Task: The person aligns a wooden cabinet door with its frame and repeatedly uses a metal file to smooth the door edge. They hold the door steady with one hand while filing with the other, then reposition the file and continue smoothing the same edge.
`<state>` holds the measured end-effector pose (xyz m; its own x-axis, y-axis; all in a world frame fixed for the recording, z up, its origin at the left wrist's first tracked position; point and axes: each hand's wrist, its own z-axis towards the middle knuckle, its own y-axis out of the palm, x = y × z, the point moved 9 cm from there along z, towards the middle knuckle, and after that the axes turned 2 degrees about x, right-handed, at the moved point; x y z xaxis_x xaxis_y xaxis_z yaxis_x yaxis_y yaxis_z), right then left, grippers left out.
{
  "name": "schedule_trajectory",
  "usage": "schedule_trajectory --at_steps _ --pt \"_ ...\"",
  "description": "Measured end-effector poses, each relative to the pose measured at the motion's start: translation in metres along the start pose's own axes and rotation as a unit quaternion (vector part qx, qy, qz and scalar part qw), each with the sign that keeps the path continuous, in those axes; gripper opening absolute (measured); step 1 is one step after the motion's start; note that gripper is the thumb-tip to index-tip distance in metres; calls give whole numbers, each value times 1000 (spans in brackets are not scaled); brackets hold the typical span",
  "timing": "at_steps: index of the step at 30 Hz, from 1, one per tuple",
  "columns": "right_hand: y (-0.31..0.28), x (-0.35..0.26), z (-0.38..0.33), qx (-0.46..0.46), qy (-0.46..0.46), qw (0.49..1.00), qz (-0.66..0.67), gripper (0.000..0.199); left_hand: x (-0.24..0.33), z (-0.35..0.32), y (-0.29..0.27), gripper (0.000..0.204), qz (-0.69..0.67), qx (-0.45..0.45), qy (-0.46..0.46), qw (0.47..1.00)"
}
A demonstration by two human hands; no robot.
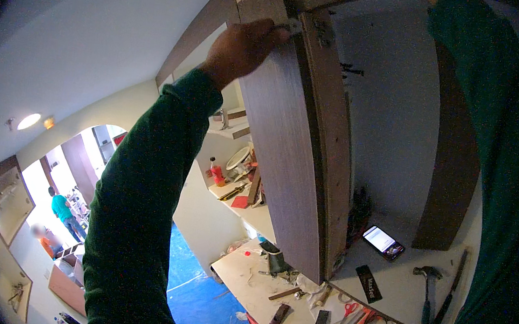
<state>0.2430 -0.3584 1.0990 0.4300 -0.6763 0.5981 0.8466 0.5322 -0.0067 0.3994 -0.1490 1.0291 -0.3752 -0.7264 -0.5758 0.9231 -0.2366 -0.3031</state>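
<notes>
left hand (241, 50) grips the wood panel's (285, 158) top edge at 12 o'clock. right hand out of view. white counter (399, 287) at 4 o'clock holds a hammer (427, 296); blue floor (206, 297) at 6.

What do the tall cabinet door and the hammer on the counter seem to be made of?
The cabinet door, held near its top by the left hand, looks like laminated board: grey-brown matte wood-grain face, with a raw brown edge showing. The hammer seems to have a dark steel claw head and a dark handle, possibly rubber-coated; too small to tell.
</notes>
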Motion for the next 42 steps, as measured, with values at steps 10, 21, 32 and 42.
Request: schedule_trajectory --at_steps 10,21,32,42 --pt "2 4 -3 -16 0 999 -29 39 -19 49 -36 23 112 137 83 981" --pt "3 1 -1 -2 -1 1000 -28 40 81 -32 -15 44 76 -117 -41 989" --pt "10 8 -1 -31 21 999 -11 41 86 -22 -28 42 175 -123 -16 977" --pt "1 0 -3 -9 22 999 -39 38 23 53 -52 39 261 -34 1 965"
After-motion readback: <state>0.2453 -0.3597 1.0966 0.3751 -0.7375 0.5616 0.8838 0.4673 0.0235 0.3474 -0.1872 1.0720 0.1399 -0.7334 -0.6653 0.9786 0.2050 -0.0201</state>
